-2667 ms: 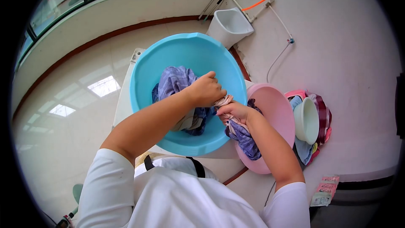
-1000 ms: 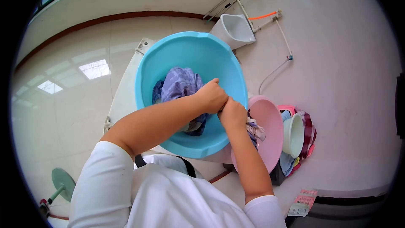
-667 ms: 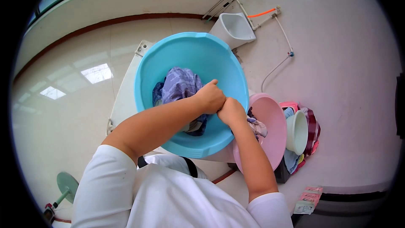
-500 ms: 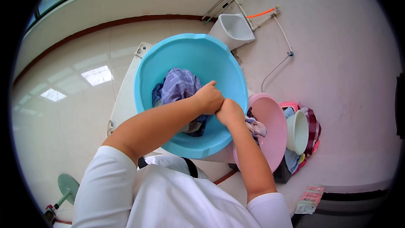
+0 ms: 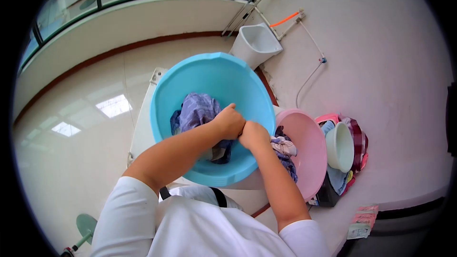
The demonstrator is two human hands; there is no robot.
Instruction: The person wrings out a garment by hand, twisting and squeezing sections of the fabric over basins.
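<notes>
A large light-blue basin (image 5: 214, 69) stands in front of me with bunched purple patterned cloth (image 5: 200, 109) and darker cloth inside. My left hand (image 5: 230, 122) is closed in a fist over the basin, the thumb side uppermost. Against it, on the right, my right hand (image 5: 254, 135) is also closed, near the basin's right side. Whatever lies between the fingers is hidden by the hands. Beside the blue basin is a pink basin (image 5: 309, 157), holding crumpled dark and striped clothes (image 5: 284, 146), partly behind my right forearm.
A white surface (image 5: 143, 128) supports the blue basin. Right of the pink basin, a pale-green basin (image 5: 340, 147) sits among piled clothes (image 5: 359, 143). A white sink (image 5: 259, 40) stands by the wall, near a pipe with an orange hose (image 5: 284, 19). A green round-based stand (image 5: 86, 226) is lower left.
The camera view has tilted, so the basins and sink appear lower and more window shows. Both hands stay closed together over the blue basin, shifted slightly left and down in view.
</notes>
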